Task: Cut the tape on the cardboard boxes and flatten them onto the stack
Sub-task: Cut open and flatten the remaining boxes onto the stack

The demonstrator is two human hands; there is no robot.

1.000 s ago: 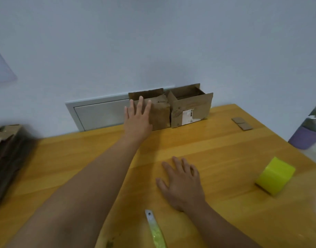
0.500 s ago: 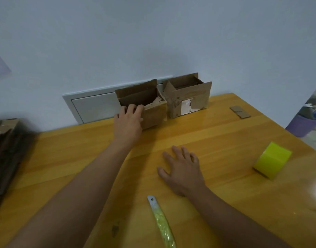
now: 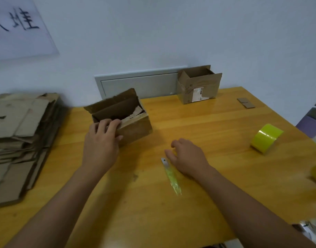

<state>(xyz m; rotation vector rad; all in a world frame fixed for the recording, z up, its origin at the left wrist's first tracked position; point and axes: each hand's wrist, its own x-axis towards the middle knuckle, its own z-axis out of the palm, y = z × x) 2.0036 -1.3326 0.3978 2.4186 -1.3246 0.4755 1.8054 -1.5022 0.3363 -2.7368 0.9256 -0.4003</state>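
Observation:
My left hand (image 3: 101,142) grips the near rim of a worn, open cardboard box (image 3: 134,126), fingers hooked over its edge; the box stands on the wooden table (image 3: 207,126) left of centre. My right hand (image 3: 188,156) hovers just over the table with fingers loosely curled and holds nothing. Its thumb is right next to the blade end of a utility knife (image 3: 171,174) with a yellow-green handle, which lies on the table. A second open box (image 3: 200,85) with a white label stands against the wall at the back. At the far left lies a stack of flattened cardboard (image 3: 19,133).
A roll of yellow-green tape (image 3: 265,137) lies at the right. Small cardboard scraps (image 3: 245,102) sit near the back right corner. A grey metal panel (image 3: 137,85) is set in the wall behind the table. A paper sign (image 3: 19,27) hangs upper left.
My left hand has pulled the worn box away from the wall toward me and to the left. My right hand has lifted off the table and drawn back beside the knife.

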